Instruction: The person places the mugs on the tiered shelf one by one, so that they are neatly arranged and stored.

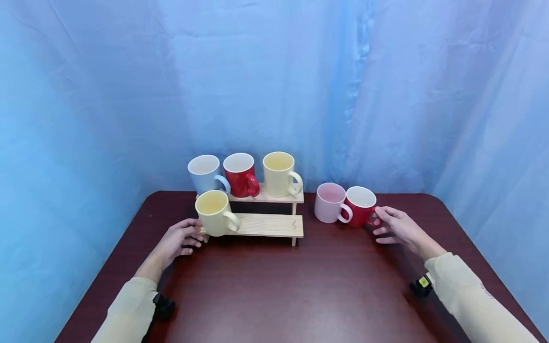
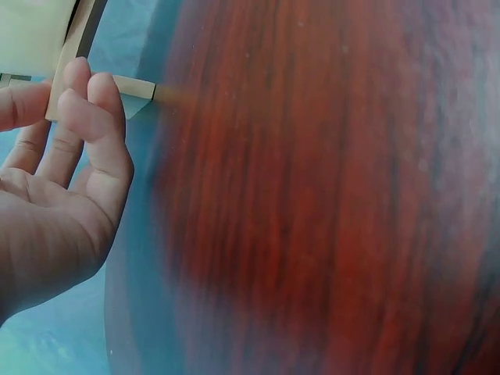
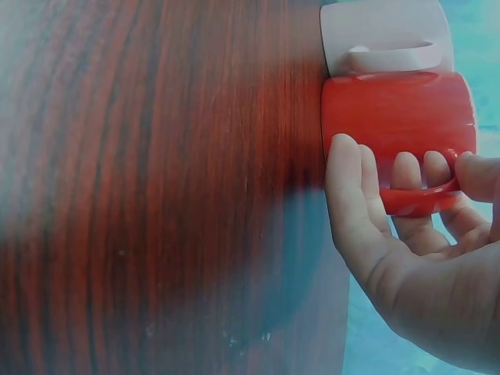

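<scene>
At the lower step of the wooden rack (image 1: pixel 266 225), my left hand (image 1: pixel 176 242) pinches the left end, beside a pale yellow mug (image 1: pixel 212 214) standing on it. The left wrist view has this hand (image 2: pixel 70 187) with curled fingers at the board's end (image 2: pixel 70 62). My right hand (image 1: pixel 401 230) holds the handle of a red mug (image 1: pixel 359 209) standing on the table. In the right wrist view, the fingers of that hand (image 3: pixel 414 242) curl through and around the handle of the red mug (image 3: pixel 398 117), with the thumb on it. A pink mug (image 1: pixel 328 205) stands against the red one.
On the rack's upper step stand a light blue mug (image 1: pixel 204 176), another red mug (image 1: pixel 240 178) and another yellow mug (image 1: pixel 279 177). The dark red table (image 1: pixel 291 286) extends in front of the rack. Blue curtains (image 1: pixel 274 85) hang behind and at both sides.
</scene>
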A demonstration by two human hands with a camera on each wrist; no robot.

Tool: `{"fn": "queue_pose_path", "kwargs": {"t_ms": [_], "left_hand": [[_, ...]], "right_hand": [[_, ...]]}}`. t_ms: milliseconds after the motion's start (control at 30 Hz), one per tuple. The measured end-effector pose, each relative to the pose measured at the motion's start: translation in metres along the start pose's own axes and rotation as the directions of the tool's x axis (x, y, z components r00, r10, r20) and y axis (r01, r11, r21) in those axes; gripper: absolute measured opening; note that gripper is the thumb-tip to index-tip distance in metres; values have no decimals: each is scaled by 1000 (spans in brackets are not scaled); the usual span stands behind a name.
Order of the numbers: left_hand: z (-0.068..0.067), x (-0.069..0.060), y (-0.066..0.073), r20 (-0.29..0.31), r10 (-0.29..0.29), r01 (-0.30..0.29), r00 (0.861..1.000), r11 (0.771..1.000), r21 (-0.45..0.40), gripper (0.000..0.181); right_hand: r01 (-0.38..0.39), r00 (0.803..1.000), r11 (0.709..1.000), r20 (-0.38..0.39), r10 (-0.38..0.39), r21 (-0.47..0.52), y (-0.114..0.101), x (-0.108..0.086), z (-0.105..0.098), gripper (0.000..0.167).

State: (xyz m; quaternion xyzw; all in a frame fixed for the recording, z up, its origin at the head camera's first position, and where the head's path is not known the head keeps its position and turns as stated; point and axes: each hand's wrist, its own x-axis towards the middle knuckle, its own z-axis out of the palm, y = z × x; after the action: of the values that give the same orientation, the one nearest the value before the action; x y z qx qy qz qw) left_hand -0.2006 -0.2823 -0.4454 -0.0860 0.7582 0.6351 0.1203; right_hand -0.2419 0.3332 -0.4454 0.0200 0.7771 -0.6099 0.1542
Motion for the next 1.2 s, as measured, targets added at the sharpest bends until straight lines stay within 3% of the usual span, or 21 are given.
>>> {"fn": "queue_pose_path", "kwargs": {"t_ms": [500,667,1033,1200], "left_hand": [[-3,-3,3,-13,-9,9,1000,1000,25,28],[-2,-1,1,23,-13,13,1000,1000,13,31],[-6,-4,-1,37,-7,6,999,1000,22,32],[-3,1,0,45,-4,3,999,1000,20,32]], "right_hand": [[63,996,998,63,-64,21,0,6,-4,43],[79,996,996,40,-81,43,4,5,-8,40],[98,994,992,31,-101,83,8,5,-1,45],[97,995,989,6,-98,109,7,1,-3,42]]}}
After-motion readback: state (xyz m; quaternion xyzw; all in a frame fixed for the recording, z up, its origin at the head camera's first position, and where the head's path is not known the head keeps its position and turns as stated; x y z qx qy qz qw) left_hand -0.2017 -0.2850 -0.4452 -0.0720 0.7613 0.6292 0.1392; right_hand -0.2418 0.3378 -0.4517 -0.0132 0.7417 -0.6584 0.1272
